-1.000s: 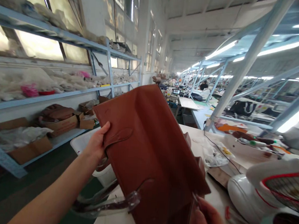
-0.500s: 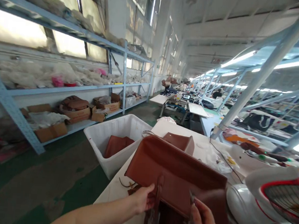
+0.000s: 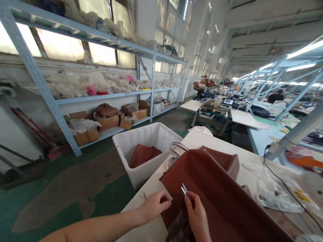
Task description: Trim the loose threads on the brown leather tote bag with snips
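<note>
- Nearest, at about six o'clock, the left hand (image 3: 154, 206) pinches the near edge of a brown leather bag (image 3: 222, 206), fingers closed on the leather.
- Just beside it, at five o'clock, the right hand (image 3: 196, 215) is closed around a small pair of metal snips (image 3: 184, 190), whose tips point up and to eleven o'clock, right at the bag's near edge.
- Below the two hands a crinkled clear plastic wrap (image 3: 177, 234) hangs off the bag toward six o'clock.
- The bag lies flat on the white tabletop (image 3: 201, 140), stretching from the hands out toward four o'clock; the work looks to be trimming at its edge, and I judge it in its early part, since the snips are only at the edge and no cut piece shows.
- Behind it, at one o'clock, a second brown bag (image 3: 226, 160) stands on the tabletop, touching or nearly so.
- At eleven o'clock, on the floor beside the tabletop, a white plastic bin (image 3: 146, 142) holds more brown leather pieces (image 3: 144, 154).
- Farther, at ten o'clock, a blue metal shelf (image 3: 96, 98) carries cardboard boxes and plastic bags.
</note>
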`<state>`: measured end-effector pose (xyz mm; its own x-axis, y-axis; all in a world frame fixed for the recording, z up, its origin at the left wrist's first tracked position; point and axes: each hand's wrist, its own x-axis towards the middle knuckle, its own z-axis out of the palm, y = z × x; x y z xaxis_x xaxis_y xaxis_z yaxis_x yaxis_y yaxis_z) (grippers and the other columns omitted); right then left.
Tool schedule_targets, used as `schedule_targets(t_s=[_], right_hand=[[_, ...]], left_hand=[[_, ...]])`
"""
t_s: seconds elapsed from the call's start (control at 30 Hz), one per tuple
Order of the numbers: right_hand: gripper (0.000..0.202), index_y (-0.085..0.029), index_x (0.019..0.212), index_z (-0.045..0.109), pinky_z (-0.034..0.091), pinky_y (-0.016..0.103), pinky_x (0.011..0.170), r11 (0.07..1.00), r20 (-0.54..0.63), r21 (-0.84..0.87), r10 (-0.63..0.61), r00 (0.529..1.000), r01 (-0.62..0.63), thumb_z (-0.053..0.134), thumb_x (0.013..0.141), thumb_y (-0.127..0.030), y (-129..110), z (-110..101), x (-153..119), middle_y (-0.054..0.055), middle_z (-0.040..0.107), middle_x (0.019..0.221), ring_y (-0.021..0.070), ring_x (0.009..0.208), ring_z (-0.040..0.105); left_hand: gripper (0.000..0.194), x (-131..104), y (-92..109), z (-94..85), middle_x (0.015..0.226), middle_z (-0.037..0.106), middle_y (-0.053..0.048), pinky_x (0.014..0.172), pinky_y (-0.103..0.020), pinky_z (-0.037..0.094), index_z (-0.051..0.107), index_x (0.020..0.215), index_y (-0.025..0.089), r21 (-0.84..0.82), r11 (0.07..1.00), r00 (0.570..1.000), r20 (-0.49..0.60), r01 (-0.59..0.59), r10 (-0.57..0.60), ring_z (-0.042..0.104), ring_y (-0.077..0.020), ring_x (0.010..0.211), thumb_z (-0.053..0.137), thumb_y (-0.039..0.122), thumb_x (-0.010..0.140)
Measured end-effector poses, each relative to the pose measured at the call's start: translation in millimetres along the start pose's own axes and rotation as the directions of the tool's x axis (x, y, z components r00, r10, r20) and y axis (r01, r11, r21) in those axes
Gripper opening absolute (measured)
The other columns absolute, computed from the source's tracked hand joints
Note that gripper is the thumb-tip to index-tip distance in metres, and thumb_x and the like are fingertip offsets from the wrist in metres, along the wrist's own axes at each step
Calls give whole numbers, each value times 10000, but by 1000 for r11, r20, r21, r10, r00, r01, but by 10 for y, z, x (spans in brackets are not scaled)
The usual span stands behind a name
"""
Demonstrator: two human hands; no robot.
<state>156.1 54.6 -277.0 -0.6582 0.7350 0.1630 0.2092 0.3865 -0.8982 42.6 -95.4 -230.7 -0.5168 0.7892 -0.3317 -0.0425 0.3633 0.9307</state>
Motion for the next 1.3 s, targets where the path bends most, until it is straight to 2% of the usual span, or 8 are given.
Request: schedule_targets(t_s=[0.07,0.13,0.2,0.37,0.57,0.77,0.9,1.3], right_hand=[[372,-161,988,545,454,326,801,1000,16,-22,-4,1000,4,445,793,-462,-9,28,11,93,631,975,206,900,591],[372,-163,999,540,457,325,799,999,24,-43,-3,1000,4,436,800,-461,-22,42,29,93,629,986,206,907,592],[377,-160,1007,533,460,325,799,998,27,-63,-1,1000,3,423,810,-462,-21,49,50,97,628,989,206,913,592],[358,-162,995,549,473,318,773,978,18,-200,-59,998,62,419,820,-446,21,72,45,92,638,972,204,897,603],[292,-169,978,543,475,311,726,892,82,-387,-220,972,234,369,867,-376,-1,124,50,89,623,927,196,835,606],[262,-175,995,515,473,306,716,879,90,-426,-196,976,216,357,877,-348,-36,147,97,88,611,949,197,836,605],[250,-172,997,509,477,300,702,878,98,-426,-194,976,218,357,878,-331,-8,159,87,86,610,955,192,837,607],[201,-176,972,502,451,321,688,844,131,-490,-179,975,220,346,885,-268,-114,231,194,83,600,925,214,820,594]], left_hand=[[295,84,116,-100,839,562,-12,783,-310,379,526,911,199,323,937,975,-128,-133,182,506,-177,814,613,379,694],[368,210,221,-103,922,571,-54,806,-337,386,521,951,186,660,728,932,-119,-183,342,515,-224,883,614,430,692],[332,347,281,-63,956,576,-99,808,-364,397,535,922,161,797,578,923,-72,-174,378,526,-263,913,588,415,715],[168,602,222,-113,865,613,-114,764,-360,408,569,811,155,816,563,942,-79,-127,326,571,-246,845,413,214,793],[169,709,204,-270,820,640,-34,643,-262,407,568,824,188,806,572,946,-50,-151,319,585,-164,746,407,234,805],[193,623,259,-248,884,611,-56,729,-307,405,565,866,186,847,477,927,47,-234,372,561,-212,845,532,359,789],[156,680,267,-232,859,594,-67,759,-319,407,573,790,172,866,441,930,68,-235,361,556,-215,860,494,303,824],[136,678,404,-159,857,580,-50,788,-328,393,533,810,174,801,530,913,49,-279,406,529,-196,849,408,216,842]])
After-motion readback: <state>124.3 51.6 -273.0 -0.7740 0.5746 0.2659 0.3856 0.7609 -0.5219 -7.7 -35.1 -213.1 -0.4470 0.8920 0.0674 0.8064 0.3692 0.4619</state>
